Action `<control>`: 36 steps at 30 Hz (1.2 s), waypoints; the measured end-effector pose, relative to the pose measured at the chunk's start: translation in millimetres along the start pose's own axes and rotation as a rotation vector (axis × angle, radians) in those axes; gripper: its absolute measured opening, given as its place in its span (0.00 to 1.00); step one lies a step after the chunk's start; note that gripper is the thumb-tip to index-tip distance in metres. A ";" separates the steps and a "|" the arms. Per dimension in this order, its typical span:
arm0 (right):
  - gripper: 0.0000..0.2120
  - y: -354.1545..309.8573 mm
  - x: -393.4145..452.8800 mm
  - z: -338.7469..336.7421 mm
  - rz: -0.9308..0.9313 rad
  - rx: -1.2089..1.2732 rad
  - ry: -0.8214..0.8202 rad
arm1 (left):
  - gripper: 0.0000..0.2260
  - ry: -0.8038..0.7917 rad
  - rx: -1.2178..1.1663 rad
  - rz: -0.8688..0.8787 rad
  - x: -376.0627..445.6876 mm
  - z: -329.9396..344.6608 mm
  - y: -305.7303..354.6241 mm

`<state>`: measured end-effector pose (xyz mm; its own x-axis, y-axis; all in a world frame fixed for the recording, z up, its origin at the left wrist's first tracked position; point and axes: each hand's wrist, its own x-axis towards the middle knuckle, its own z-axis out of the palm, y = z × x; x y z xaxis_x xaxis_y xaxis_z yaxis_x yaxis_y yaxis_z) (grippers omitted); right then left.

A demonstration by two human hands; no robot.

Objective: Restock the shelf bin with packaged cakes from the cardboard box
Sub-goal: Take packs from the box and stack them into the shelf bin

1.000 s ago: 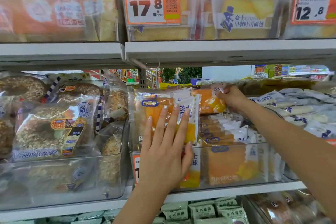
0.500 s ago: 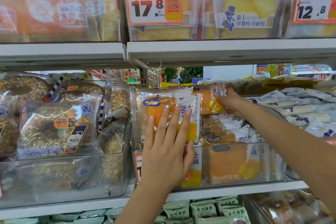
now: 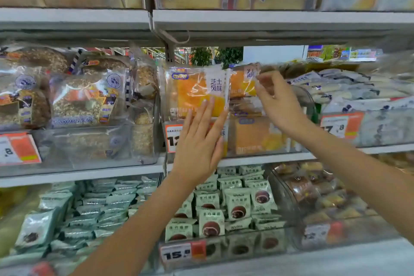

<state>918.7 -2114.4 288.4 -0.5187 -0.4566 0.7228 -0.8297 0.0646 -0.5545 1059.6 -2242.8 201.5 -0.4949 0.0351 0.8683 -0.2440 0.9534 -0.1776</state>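
Observation:
A clear shelf bin [image 3: 289, 141] on the middle shelf holds orange packaged cakes. One cake package [image 3: 190, 92] stands upright at the bin's front left. My left hand [image 3: 199, 141] lies flat with straight fingers, fingertips pressing this package's lower part above the bin's front wall. A second cake package [image 3: 240, 84] stands just behind and to the right. My right hand [image 3: 277, 101] reaches in from the right, and its fingertips pinch that wrapper's right edge. More cakes are stacked lower in the bin. The cardboard box is out of view.
Bins of seeded bread rings [image 3: 85, 98] stand to the left and white-wrapped packs [image 3: 349, 89] to the right. The shelf above [image 3: 224, 20] hangs close over the bin. Below are green-wrapped small cakes [image 3: 224, 206]. Orange price tags [image 3: 174, 139] hang on the bin fronts.
My left hand slid down the front package toward the bin's front wall. My right hand drew back to the rear package's right edge. The camera has tilted downward.

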 end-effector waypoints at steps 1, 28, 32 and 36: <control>0.11 -5.0 -36.4 -3.4 -0.074 0.038 0.026 | 0.22 0.001 -0.069 0.044 -22.5 -3.6 12.4; 0.36 137.9 -562.8 223.7 1.046 0.027 -1.522 | 0.17 -2.022 -0.361 -0.669 -533.5 -13.9 139.1; 0.33 121.1 -592.5 253.7 1.206 0.071 -1.315 | 0.17 -1.910 -0.310 -0.639 -527.5 -15.8 139.2; 0.08 115.5 -611.5 257.7 1.222 -0.126 -1.054 | 0.19 -1.815 -0.300 -0.777 -526.7 -13.5 135.8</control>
<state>1193.4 -2056.4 -323.9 -0.5262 -0.4515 -0.7206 -0.0880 0.8717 -0.4820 1298.5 -2127.7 -273.7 -0.5309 -0.4399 -0.7243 -0.7576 0.6294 0.1731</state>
